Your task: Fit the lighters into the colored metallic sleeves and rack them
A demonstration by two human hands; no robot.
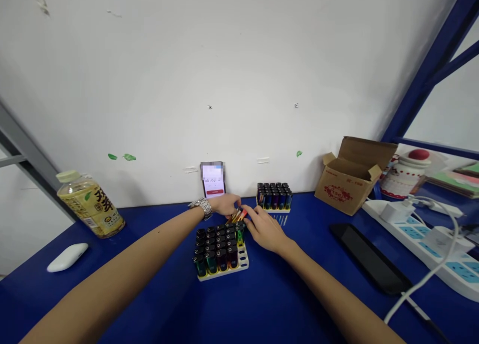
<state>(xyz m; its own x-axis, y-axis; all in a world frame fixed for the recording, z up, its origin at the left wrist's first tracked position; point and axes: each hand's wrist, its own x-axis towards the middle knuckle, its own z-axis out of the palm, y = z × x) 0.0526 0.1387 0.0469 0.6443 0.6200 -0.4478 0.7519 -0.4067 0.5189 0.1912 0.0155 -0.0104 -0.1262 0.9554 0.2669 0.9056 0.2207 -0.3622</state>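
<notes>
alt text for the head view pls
A left hand and right hand meet on a few loose lighters at the far edge of a white tray of lighters on a blue table. Behind stand a second tray, a phone against the wall, a bottle and a cardboard box.

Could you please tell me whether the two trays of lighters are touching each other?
Apart. The head view shows the near tray in front of the right hand and the far tray beyond it, with bare blue table separating them.
</notes>
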